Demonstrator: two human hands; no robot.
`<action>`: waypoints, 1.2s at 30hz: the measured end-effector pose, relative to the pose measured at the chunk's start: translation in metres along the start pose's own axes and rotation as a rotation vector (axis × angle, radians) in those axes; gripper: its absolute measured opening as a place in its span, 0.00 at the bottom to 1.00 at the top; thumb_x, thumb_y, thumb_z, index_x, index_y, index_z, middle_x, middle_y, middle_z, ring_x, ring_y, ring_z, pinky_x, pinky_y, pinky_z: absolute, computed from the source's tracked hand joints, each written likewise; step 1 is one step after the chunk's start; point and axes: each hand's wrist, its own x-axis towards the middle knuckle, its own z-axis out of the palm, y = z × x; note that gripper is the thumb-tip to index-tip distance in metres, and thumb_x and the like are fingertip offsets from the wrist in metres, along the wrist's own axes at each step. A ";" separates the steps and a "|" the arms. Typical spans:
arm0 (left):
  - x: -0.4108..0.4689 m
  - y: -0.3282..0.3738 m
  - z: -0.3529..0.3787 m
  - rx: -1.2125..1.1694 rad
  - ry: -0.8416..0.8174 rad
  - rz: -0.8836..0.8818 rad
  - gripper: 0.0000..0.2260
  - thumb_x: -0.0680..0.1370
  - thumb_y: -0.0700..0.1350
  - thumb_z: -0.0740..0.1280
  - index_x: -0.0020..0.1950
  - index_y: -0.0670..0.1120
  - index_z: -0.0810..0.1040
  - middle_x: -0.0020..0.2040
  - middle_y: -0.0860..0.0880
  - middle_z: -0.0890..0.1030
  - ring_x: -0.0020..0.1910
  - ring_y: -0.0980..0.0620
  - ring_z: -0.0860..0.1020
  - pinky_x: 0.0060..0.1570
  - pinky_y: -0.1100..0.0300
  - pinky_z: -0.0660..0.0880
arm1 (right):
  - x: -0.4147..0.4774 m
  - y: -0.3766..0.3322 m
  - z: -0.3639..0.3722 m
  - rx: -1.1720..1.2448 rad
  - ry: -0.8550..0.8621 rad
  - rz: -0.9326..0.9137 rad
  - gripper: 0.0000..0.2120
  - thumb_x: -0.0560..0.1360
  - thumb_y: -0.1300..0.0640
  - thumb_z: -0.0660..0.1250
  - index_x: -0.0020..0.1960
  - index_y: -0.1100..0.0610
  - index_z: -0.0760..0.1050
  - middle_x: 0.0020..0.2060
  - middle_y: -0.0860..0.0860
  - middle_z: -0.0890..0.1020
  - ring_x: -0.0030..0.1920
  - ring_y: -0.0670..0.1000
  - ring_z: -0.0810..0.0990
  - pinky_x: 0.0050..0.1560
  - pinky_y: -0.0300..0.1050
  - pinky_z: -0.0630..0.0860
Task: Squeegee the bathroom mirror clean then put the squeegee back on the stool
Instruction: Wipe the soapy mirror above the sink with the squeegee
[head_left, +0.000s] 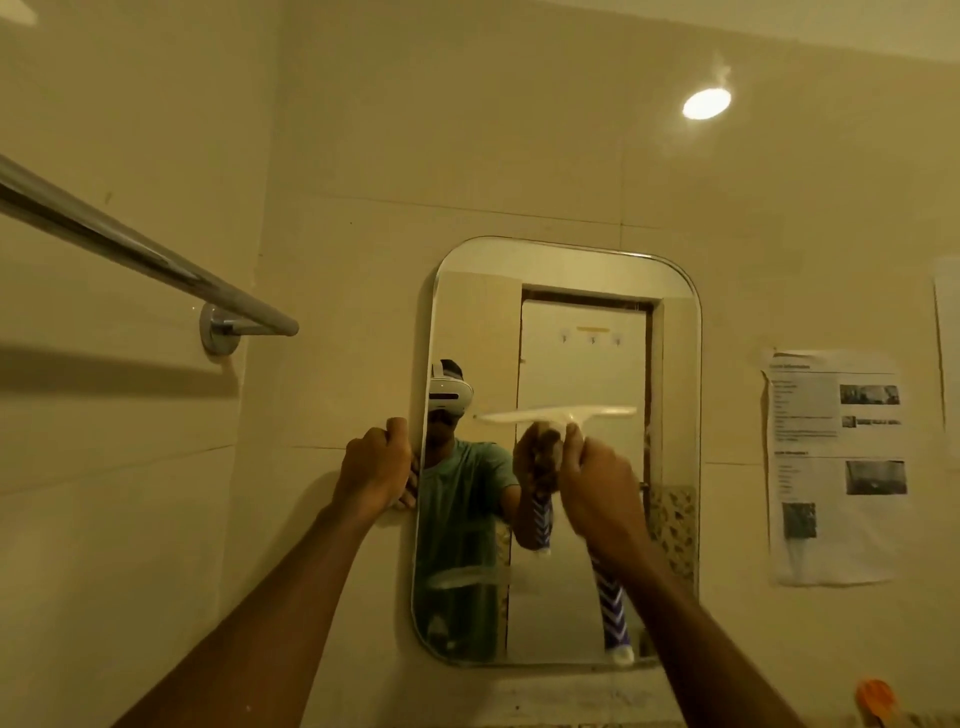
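Note:
A tall mirror (582, 343) with rounded corners hangs on the tiled wall ahead of me. My right hand (597, 478) is shut on the handle of a pale squeegee (556, 414), whose blade lies level against the glass about halfway up. The handle's blue and white patterned end (613, 608) sticks out below my wrist. My left hand (376, 467) grips the mirror's left edge, fingers curled around it. A smear (462, 577) shows on the lower left of the glass. The stool is out of view.
A chrome towel bar (145, 254) juts out from the left wall at head height. Printed sheets of paper (836, 462) are stuck on the wall right of the mirror. An orange object (875, 699) sits at the bottom right. A round light (706, 104) glows above.

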 end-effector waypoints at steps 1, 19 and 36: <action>0.001 -0.001 0.001 0.001 0.012 0.004 0.25 0.81 0.52 0.50 0.39 0.37 0.77 0.30 0.40 0.81 0.22 0.46 0.78 0.24 0.58 0.77 | 0.021 -0.005 -0.010 0.022 0.007 -0.005 0.24 0.82 0.41 0.48 0.36 0.50 0.72 0.26 0.47 0.76 0.22 0.39 0.75 0.20 0.28 0.67; -0.012 -0.002 0.005 0.024 0.111 0.046 0.24 0.80 0.52 0.50 0.42 0.37 0.77 0.42 0.36 0.82 0.40 0.36 0.80 0.45 0.43 0.80 | -0.077 0.047 0.015 0.019 0.079 0.157 0.27 0.77 0.35 0.44 0.34 0.49 0.72 0.25 0.46 0.75 0.26 0.40 0.77 0.20 0.29 0.62; -0.023 -0.012 0.005 0.049 0.101 0.130 0.24 0.81 0.54 0.50 0.38 0.41 0.77 0.40 0.36 0.82 0.42 0.37 0.80 0.49 0.43 0.78 | -0.133 0.020 0.056 0.044 -0.093 0.194 0.18 0.82 0.42 0.51 0.43 0.48 0.74 0.31 0.47 0.79 0.31 0.41 0.79 0.22 0.31 0.69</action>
